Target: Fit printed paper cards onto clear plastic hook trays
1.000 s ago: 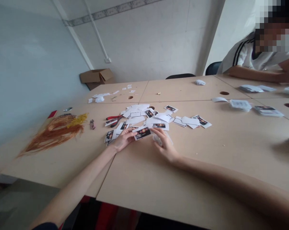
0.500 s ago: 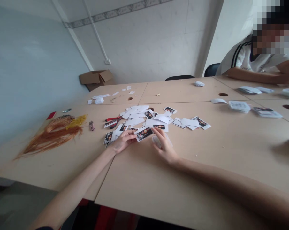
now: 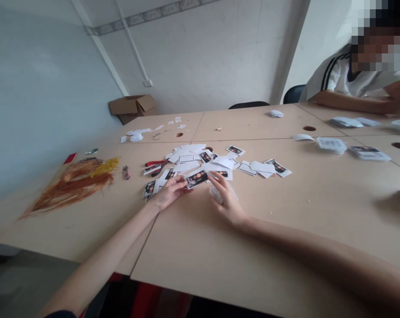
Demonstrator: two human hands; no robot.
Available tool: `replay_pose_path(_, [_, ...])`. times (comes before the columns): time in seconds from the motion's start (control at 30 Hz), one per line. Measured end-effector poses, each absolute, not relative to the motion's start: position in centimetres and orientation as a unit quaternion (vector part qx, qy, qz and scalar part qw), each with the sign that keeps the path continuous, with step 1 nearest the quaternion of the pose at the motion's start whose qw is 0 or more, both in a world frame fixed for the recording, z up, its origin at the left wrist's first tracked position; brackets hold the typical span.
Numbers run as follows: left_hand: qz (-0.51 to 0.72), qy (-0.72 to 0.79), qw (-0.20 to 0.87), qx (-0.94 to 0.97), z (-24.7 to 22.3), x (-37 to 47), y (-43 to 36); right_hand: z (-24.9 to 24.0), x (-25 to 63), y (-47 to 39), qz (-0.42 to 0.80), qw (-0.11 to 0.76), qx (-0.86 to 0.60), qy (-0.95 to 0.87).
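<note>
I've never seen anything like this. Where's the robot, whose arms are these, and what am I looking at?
There is no robot here: these are a person's two bare hands, seen by a camera worn on that person's head, looking forward and down.

The left hand pinches a dark printed card by its left end. The right hand has its fingertips at the card's other end; whether they touch is hard to tell.

On the table, just beyond the hands, lies a loose spread of cards, with red-handled pliers at its left edge. Further left is a bundle of orange strands. At the far right sits another person, whose striped sleeve shows.
</note>
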State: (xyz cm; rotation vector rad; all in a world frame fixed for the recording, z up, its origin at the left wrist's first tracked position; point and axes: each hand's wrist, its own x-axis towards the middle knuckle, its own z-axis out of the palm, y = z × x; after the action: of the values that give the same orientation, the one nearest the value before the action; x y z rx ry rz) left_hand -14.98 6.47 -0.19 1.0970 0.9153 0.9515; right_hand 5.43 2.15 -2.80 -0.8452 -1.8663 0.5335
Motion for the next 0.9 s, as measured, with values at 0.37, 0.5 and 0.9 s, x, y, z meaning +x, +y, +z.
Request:
replay_pose_path(0.37, [0.392,0.43,0.624,0.522,-0.2,-14.9,6.3,-3.2,5.2,1.9,0.297,0.52,-0.327,-0.731])
replay_pose_path(0.5, [0.385,0.46,0.567,0.564,-0.4,-14.4,6.2,-3.8,5.2,2.4,0.374,0.527,-0.288,-0.707])
replay_pose_path(0.9, [0.387,0.417,0.037,0.822,0.4,-12.1,2.3,-2.8,5.7,1.7,0.376,0.489,-0.24,-0.75])
